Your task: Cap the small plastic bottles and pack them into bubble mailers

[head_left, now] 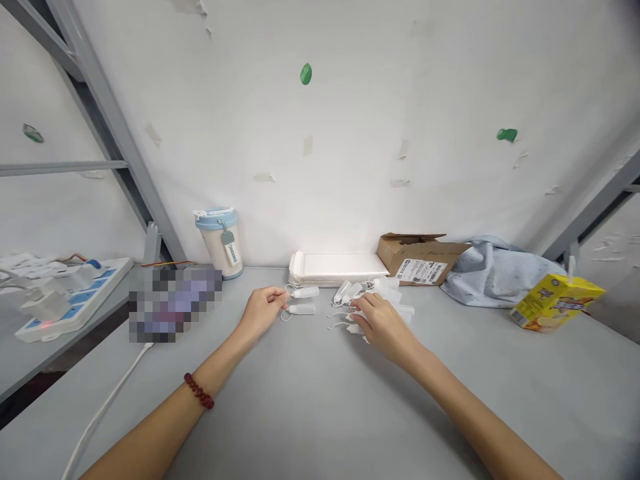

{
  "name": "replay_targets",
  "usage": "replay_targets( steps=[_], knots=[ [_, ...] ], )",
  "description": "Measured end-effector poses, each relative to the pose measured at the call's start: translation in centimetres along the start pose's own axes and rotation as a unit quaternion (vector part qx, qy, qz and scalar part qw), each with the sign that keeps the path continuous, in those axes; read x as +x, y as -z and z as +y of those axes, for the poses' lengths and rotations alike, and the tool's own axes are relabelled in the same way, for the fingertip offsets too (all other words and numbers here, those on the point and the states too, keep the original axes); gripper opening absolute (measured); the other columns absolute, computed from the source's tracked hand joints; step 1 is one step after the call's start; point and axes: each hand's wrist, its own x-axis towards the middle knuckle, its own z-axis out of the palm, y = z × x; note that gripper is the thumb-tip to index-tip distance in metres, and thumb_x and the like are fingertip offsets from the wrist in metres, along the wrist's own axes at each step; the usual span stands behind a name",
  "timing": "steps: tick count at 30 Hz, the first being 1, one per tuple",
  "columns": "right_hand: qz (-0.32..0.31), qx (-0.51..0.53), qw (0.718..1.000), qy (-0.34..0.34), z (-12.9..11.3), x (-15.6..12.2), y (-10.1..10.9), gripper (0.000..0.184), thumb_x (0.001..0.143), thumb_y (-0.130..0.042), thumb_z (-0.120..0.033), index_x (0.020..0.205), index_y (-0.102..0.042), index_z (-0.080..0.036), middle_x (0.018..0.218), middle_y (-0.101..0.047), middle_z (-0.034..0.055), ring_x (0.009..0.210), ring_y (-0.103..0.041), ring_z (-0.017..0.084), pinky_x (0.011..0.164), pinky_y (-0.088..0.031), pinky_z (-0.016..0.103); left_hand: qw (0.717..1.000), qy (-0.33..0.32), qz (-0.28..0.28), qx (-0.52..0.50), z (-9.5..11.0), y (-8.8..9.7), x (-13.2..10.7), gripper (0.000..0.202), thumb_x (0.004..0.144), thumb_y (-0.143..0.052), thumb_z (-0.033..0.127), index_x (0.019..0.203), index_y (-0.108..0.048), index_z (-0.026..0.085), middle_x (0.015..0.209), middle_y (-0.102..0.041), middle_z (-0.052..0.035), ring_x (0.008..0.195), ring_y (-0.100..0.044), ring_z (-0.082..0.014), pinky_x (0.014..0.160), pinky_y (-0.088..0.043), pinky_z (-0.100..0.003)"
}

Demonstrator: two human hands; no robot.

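My left hand (263, 308) has its thumb and forefinger pinched at the cord loop of a small white tube-shaped piece (306, 292). A second such white piece (303, 309) lies just below it, its loop near my fingers. My right hand (383, 323) reaches over a loose pile of the same white looped pieces (350, 292). Its thumb and bent fingers are apart, with fingertips down among the pieces; part of the pile is hidden under the hand. Behind the pile lies a stack of flat white sleeves or cards (335, 267).
An opened cardboard box (423, 260), a light blue cloth bag (493, 273) and a yellow drink carton (555, 303) stand at right. At left are a lidded cup (220, 243), a blurred-out device (175, 303) on a white cable (107, 407), and a power strip (80, 300).
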Motion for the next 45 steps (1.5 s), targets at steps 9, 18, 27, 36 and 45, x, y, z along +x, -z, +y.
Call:
replay_targets(
  steps=[9,18,27,36,45],
  knots=[
    [-0.054,-0.076,0.996,0.005,0.1,0.3,-0.5,0.022,0.083,-0.045,-0.007,0.097,-0.059,-0.017,0.099,-0.062,0.0105,0.095,-0.052,0.023,0.075,-0.035,0.035,0.998,-0.013,0.019,0.054,-1.6,-0.2,1.0,0.033,0.068,-0.053,0.039,0.081,-0.067,0.012,0.056,-0.061,-0.0011,0.052,-0.051,-0.0145,0.052,-0.034,-0.024],
    [-0.082,-0.046,0.995,0.006,-0.3,-0.1,-0.7,0.023,0.091,-0.037,-0.017,0.095,-0.059,-0.019,0.092,-0.063,0.0081,0.088,-0.055,0.021,0.074,-0.033,0.033,0.953,-0.166,-0.027,0.254,0.1,-1.0,-1.2,0.023,0.079,-0.045,0.034,0.076,-0.064,0.021,0.065,-0.064,-0.002,0.06,-0.054,-0.0173,0.056,-0.032,-0.025],
    [-0.087,-0.032,0.996,-0.002,-0.4,-0.1,-0.6,0.023,0.09,-0.037,-0.014,0.103,-0.056,-0.016,0.097,-0.062,0.0098,0.092,-0.056,0.021,0.077,-0.034,0.032,0.917,-0.185,-0.065,0.348,-0.2,-1.6,-1.4,0.024,0.083,-0.041,0.025,0.078,-0.063,0.02,0.078,-0.066,-0.0056,0.07,-0.058,-0.0198,0.057,-0.032,-0.026],
    [-0.029,0.024,0.999,0.0,0.1,0.0,-1.0,0.023,0.087,-0.038,-0.009,0.104,-0.052,-0.016,0.102,-0.058,0.01,0.089,-0.056,0.019,0.076,-0.037,0.033,0.921,-0.184,-0.045,0.341,-0.1,-1.7,-1.5,0.028,0.083,-0.039,0.026,0.071,-0.063,0.02,0.073,-0.063,-0.0055,0.067,-0.055,-0.0192,0.056,-0.031,-0.026],
    [0.107,0.214,0.97,0.035,-0.6,0.0,-0.4,0.019,0.089,-0.035,-0.016,0.097,-0.051,-0.019,0.09,-0.056,0.0073,0.077,-0.054,0.016,0.066,-0.043,0.028,0.971,-0.164,-0.125,0.119,0.8,-2.3,-2.4,0.036,0.08,-0.046,0.037,0.105,-0.062,0.017,0.074,-0.065,-0.0025,0.064,-0.055,-0.016,0.06,-0.039,-0.025]
  ],
)
